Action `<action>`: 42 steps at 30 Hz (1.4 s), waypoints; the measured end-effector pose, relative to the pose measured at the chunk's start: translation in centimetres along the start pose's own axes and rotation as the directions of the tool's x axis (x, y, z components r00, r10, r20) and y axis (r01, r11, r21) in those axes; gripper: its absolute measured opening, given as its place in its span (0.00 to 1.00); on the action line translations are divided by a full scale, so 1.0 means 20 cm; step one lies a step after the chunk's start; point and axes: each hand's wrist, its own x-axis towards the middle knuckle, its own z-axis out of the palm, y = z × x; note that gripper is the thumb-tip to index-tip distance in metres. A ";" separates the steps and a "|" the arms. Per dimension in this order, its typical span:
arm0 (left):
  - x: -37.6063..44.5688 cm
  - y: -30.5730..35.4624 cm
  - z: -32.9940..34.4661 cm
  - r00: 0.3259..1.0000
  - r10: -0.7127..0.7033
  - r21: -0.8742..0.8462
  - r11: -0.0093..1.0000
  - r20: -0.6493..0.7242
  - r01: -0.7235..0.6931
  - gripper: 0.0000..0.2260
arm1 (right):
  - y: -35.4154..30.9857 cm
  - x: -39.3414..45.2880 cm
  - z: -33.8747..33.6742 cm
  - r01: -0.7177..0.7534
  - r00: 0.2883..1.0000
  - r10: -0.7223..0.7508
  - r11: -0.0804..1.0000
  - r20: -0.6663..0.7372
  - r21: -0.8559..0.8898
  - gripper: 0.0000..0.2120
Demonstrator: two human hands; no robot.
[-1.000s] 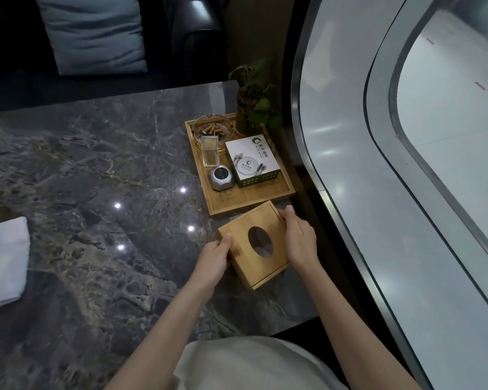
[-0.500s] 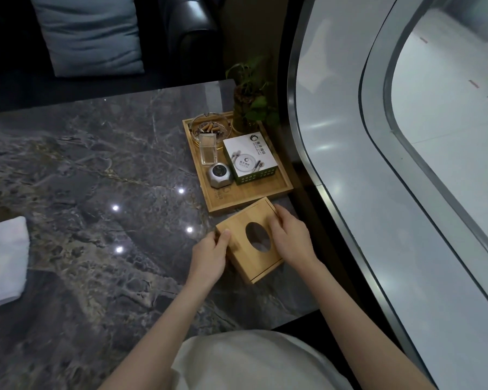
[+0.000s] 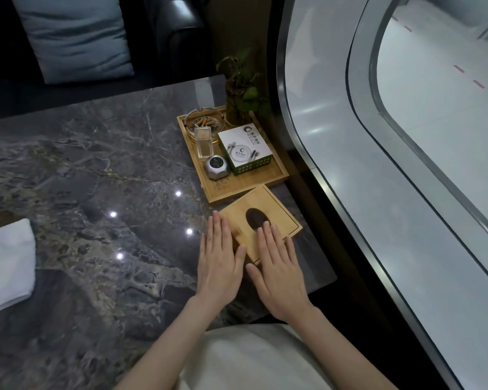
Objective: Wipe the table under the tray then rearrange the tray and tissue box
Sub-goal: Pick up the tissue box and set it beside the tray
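Bamboo tissue box (image 3: 265,218) sits skewed on the counter (image 3: 96,178), far corner touching the tray (image 3: 273,175) — both flat, released hands cover its near edge, left hand (image 3: 219,257) beside right hand (image 3: 279,266), fingers (image 3: 265,235) grasping nothing.

A dark marble table (image 3: 82,164) with ceiling-light reflections fronts a black leather sofa (image 3: 178,21) and curved window (image 3: 406,136).

One head-worn camera looks forward and steeply down from close above the table (image 3: 96,170), both forearms entering from the frame's bottom edge.
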 end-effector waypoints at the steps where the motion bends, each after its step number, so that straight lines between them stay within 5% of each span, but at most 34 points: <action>1: 0.00 -0.01 0.01 1.000 -0.003 -0.024 1.000 0.014 0.003 0.30 | -0.01 -0.01 0.01 -0.016 1.000 0.016 1.000 -0.009 -0.013 0.29; 42: 0.40 0.09 -0.08 0.964 0.116 -0.092 0.991 0.241 -0.096 0.29 | 0.05 0.25 0.00 -0.247 0.967 0.241 0.967 -0.085 -0.069 0.29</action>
